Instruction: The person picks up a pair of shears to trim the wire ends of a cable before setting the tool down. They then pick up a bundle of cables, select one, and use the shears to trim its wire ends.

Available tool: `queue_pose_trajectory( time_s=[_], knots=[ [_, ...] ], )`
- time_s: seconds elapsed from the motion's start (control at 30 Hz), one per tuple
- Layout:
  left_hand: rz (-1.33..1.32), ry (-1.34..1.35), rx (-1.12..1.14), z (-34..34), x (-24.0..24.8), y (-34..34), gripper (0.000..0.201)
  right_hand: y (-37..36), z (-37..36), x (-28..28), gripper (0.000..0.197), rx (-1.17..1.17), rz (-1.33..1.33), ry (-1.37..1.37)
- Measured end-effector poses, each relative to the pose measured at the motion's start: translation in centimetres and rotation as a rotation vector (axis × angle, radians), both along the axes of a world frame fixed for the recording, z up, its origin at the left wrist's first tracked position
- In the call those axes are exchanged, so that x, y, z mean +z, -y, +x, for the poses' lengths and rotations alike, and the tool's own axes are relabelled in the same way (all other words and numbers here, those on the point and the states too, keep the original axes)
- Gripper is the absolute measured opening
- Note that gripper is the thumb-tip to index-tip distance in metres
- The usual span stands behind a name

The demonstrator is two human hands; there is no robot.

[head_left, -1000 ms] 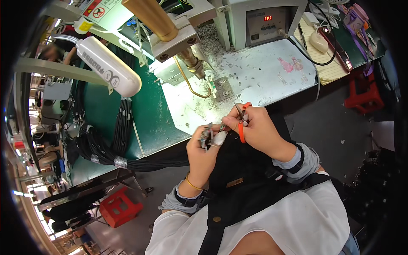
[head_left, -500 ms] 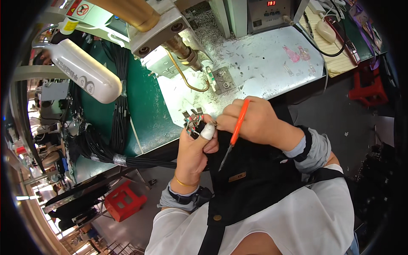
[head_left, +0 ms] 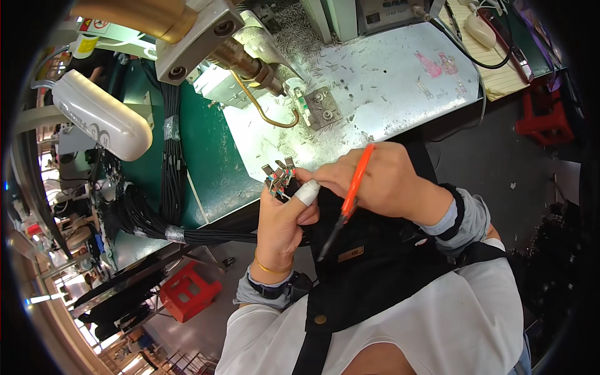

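— Left hand [head_left: 282, 219]?
— Fingers closed on wire bundle [head_left: 279, 181] with metal terminals, just over desk [head_left: 381, 81] front edge, below brass nozzle [head_left: 250, 62].
— Right hand [head_left: 381, 181]?
— Touching bundle from right; fingers gripping orange-handled tool [head_left: 347, 199], tip angled down-left.

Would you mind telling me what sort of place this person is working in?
It looks like a wire-harness or cable assembly bench in a factory. The left hand holds a cluster of wires with metal terminals, black cable bundles lie across the green bench mat, and a crimping or welding machine head hangs above.
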State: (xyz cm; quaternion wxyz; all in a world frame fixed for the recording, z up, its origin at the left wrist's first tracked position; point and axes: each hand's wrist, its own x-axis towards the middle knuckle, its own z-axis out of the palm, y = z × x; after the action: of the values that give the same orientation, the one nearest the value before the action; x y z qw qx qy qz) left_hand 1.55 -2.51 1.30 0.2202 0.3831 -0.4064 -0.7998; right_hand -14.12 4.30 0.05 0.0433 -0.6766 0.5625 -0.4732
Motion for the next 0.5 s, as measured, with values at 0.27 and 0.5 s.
queue_pose_trajectory(
  time_s=[0.27, 0.5],
  knots=[
    [-0.675, 0.160, 0.120, -0.8, -0.6, -1.0, 0.012, -0.4, 2.0, -1.1, 0.011, 0.091, 0.363, 0.831],
    [-0.346, 0.167, 0.091, -0.6, 0.1, -0.7, 0.011, -0.4, 1.9, 0.5, 0.011, 0.148, 0.498, 1.362]
  ],
)
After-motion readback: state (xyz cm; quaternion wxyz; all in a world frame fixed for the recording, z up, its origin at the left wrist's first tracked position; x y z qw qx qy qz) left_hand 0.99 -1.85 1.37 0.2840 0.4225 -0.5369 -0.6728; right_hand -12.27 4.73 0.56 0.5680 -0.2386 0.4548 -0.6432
